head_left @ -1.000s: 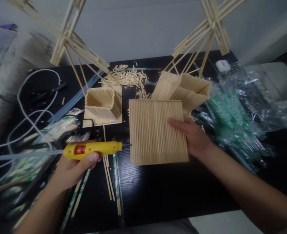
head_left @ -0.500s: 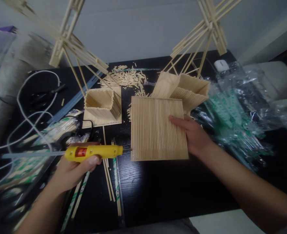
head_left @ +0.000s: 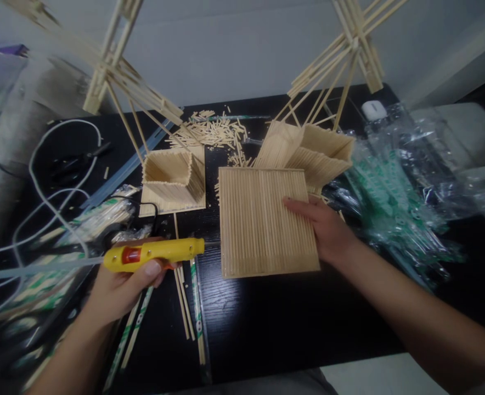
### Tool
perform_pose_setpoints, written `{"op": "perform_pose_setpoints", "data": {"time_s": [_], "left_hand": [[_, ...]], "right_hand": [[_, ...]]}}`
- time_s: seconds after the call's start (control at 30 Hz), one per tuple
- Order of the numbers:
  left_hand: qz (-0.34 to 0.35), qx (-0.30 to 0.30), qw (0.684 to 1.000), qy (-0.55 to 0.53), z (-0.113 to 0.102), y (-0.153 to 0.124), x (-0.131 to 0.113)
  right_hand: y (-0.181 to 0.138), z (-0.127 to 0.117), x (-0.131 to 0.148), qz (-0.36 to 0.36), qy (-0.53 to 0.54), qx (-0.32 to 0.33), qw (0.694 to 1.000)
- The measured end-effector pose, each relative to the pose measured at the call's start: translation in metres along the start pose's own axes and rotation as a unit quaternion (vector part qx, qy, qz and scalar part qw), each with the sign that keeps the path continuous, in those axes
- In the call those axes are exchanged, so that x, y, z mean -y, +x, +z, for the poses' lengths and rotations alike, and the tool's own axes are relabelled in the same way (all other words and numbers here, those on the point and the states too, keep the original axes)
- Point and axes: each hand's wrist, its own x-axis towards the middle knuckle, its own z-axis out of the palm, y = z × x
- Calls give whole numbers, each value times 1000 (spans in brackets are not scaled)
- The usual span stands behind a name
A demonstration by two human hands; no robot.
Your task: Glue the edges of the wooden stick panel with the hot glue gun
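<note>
My left hand (head_left: 131, 280) is closed around a yellow glue gun (head_left: 156, 254), with a long glue stick (head_left: 49, 267) sticking out of its back end. The gun's nozzle points right, at the left edge of a square panel of wooden sticks (head_left: 263, 219); whether it touches the edge I cannot tell. My right hand (head_left: 328, 225) grips that panel by its right side, thumb on the front face and the other fingers hidden behind. Just beyond the panel stands an open box of sticks (head_left: 325, 151), partly covered by it.
Another stick box (head_left: 168, 170) on a square base sits at left. A pile of cut stick pieces (head_left: 212, 131) lies at the back. White cable (head_left: 40, 186) and packed sticks (head_left: 98, 219) spread on the left, green-and-clear plastic wrappers (head_left: 402, 203) on the right. Stick frames (head_left: 351, 49) rise behind.
The glue gun has shifted slightly left and its nozzle up. The panel has moved a little left and down, tilting slightly. Both hands keep their hold.
</note>
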Motion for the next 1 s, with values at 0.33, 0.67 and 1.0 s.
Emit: {"op": "perform_pose_setpoints", "data": {"time_s": [0.33,0.67,1.0], "left_hand": [[26,83,996,-1,-4,-2,4],[43,37,998,-25,8,4,-5],[32,-1,998,-48,7,5,-4]], "right_hand": [[1,-1,1,6,11,6,1000],[-3,2,-2,17,7,28,999],[-6,2,-7,45,-8,70,996]]}}
